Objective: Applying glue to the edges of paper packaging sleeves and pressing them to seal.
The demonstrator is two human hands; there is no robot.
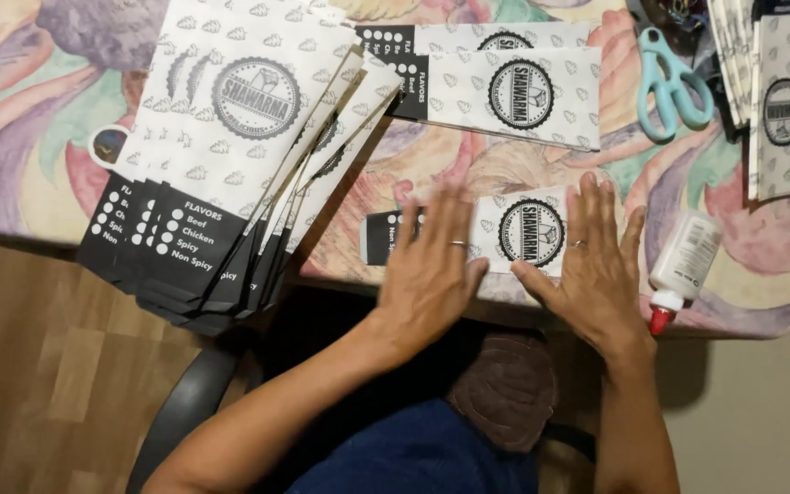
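At far left, a fanned stack of flat white paper bags with black printed ends and round black emblems (230, 155), overhanging the near edge of the table covered by a pastel swirl-patterned cloth (38, 110). Half tucked under the stack's left edge, a small round sticker-like tag with a dark centre (108, 144).

Toward the middle, near the table's front edge, one folded white paper bag with a black end and a round black emblem (505, 230), lying flat and lengthwise. Pressed onto its left half, the left hand (432, 265): palm down, fingers spread and straight, gripping nothing, slightly blurred at the fingertips, a ring on one finger. Pressed onto its right half, the right hand (592, 261): likewise flat and open, fingers splayed, a ring on one finger, thumb pointing inward toward the left thumb, the two thumbs close but apart.

Farther back, beyond the hands, two more flat white bags of the same print (505, 87), overlapping, lying well apart from the pressed bag.

Right of the right hand, just beside it, a small white glue bottle with a red tip (683, 265), lying tilted with the tip toward the table edge. Behind that, pale turquoise-handled scissors (674, 87). At far right, another pile of the same white printed bags (779, 101), turned upright.
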